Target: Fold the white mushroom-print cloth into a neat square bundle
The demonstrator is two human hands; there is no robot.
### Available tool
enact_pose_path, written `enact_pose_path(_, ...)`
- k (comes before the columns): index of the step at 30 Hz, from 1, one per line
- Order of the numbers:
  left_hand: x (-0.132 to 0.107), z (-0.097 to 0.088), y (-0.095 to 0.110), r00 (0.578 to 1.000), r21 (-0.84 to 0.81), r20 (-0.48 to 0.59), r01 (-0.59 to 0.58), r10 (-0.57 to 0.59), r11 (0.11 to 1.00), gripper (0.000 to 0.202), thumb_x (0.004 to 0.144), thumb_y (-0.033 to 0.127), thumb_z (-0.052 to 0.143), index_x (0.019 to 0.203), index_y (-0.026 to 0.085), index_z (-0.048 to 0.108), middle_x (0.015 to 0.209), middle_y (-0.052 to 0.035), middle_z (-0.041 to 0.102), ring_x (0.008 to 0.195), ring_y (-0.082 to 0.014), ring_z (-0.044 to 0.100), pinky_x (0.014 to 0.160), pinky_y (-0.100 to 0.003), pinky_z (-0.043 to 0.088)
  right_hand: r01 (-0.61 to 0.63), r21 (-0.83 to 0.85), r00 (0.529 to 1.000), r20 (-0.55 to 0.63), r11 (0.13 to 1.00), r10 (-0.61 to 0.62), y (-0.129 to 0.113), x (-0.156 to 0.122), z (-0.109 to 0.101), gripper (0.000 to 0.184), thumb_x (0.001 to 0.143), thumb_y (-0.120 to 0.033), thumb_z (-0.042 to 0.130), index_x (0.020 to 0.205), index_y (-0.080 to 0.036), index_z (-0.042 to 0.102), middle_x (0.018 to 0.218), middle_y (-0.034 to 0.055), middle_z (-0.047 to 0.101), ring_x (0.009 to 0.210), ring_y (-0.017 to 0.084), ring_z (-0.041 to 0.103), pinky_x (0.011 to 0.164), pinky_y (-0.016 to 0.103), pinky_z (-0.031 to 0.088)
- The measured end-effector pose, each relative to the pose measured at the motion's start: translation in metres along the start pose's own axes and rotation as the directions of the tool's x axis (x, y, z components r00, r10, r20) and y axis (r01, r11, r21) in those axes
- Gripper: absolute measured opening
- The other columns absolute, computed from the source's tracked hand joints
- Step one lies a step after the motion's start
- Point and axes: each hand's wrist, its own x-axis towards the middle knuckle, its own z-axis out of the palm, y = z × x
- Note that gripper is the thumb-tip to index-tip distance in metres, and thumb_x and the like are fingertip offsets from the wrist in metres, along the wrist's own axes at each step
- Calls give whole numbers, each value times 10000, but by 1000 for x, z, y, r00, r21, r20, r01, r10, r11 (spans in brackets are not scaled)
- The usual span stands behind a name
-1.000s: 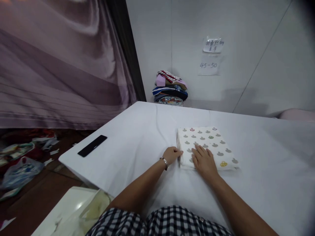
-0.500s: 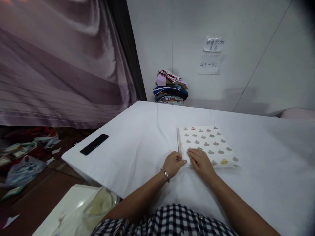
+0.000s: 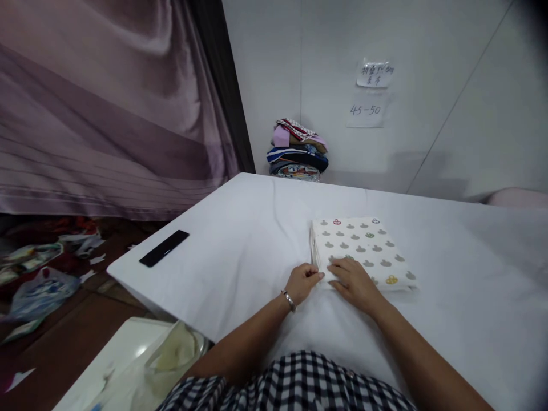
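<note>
1. Here's your folded cloth (image 3: 363,241), on the white table (image 3: 240,240) before you.
2. Your right hand (image 3: 353,282) lies open on it, hiding part.
3. Your left hand (image 3: 302,282) sits narrow at its near-left corner; whether it's pinching fabric, I can't tell.
4. Beyond, the lower sign (image 3: 366,119) reads "45-50"; the upper sign (image 3: 374,74) blurs.

Clock: laid over the whole view, 12 at top
White table (image 3: 240,228): broad, pale surface with soft creases, its rounded near-left corner toward 8:30
Folded cloth (image 3: 362,240): flat on the table at 4 o'clock, white with rows of grey shapes and a few coloured ones, layers stacked along its own 9 o'clock side
Black slab (image 3: 164,248): flat on the table between 8 and 9 o'clock, slanted, near the edge, well apart from the cloth
Brown floor (image 3: 55,348): toward 8 o'clock, bearing a clear plastic bag (image 3: 45,294) and white scraps (image 3: 97,259)
</note>
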Motion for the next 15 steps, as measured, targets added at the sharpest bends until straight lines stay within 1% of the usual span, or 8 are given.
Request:
enact_pose_path(3, -3, 2, 4, 997, 136, -22, -67, 70, 989, 236, 721, 380, 563, 630, 167, 520, 635, 39, 448, 604, -94, 415, 592, -224, 338, 39, 24, 998, -50, 999, -38, -1, 1, 7, 232, 862, -209, 420, 991, -179, 610, 921, 89, 605, 866, 201, 520, 746, 352, 416)
enact_pose_path(5, -5, 3, 5, 994, 201, -13, -108, 112, 974, 246, 718, 380, 576, 617, 166, 508, 651, 38, 430, 611, -92, 406, 594, -223, 334, 69, 56, 993, -96, 996, -63, -1, 1, 11, 245, 876, -195, 388, 971, -180, 613, 874, 82, 603, 818, 189, 519, 717, 341, 419)
enact_pose_path(7, -6, 3, 5, 995, 191, 11, -104, 104, 976, 254, 719, 386, 577, 611, 167, 506, 648, 38, 420, 609, -92, 402, 590, -221, 338, 82, 88, 990, -121, 993, -71, -1, 1, 13, 252, 881, -199, 379, 970, -185, 614, 871, 81, 600, 809, 187, 520, 712, 343, 422)
enact_pose_path(10, -3, 1, 5, 999, 115, 36, -45, 41, 992, 235, 740, 374, 547, 630, 167, 547, 657, 26, 466, 631, -101, 438, 615, -224, 363, 78, 130, 993, -97, 988, -65, -2, 1, 9, 248, 872, -193, 392, 986, -198, 612, 883, 75, 596, 824, 189, 525, 734, 352, 426)
enact_pose_path(12, 0, -1, 6, 1000, 65, -17, 16, -14, 998, 192, 745, 344, 539, 688, 168, 588, 678, 15, 518, 651, -108, 470, 636, -230, 379, 64, 149, 996, -68, 987, -54, -4, 2, 6, 244, 862, -189, 408, 1000, -203, 609, 905, 74, 595, 845, 192, 527, 753, 356, 428)
enact_pose_path(14, 3, -3, 7, 991, 34, -127, 53, -48, 998, 158, 733, 315, 551, 759, 169, 603, 685, 11, 551, 644, -110, 484, 631, -232, 387, 44, 158, 998, -55, 986, -36, -7, 2, 3, 244, 855, -188, 416, 1004, -208, 608, 919, 76, 596, 854, 195, 529, 759, 360, 430)
enact_pose_path(15, 4, -3, 7, 983, 34, -177, 52, -45, 998, 150, 724, 304, 558, 773, 169, 601, 682, 12, 557, 636, -108, 485, 624, -231, 388, 34, 161, 998, -53, 986, -26, -8, 2, 2, 243, 852, -191, 418, 1001, -211, 609, 918, 76, 597, 851, 197, 531, 757, 362, 430)
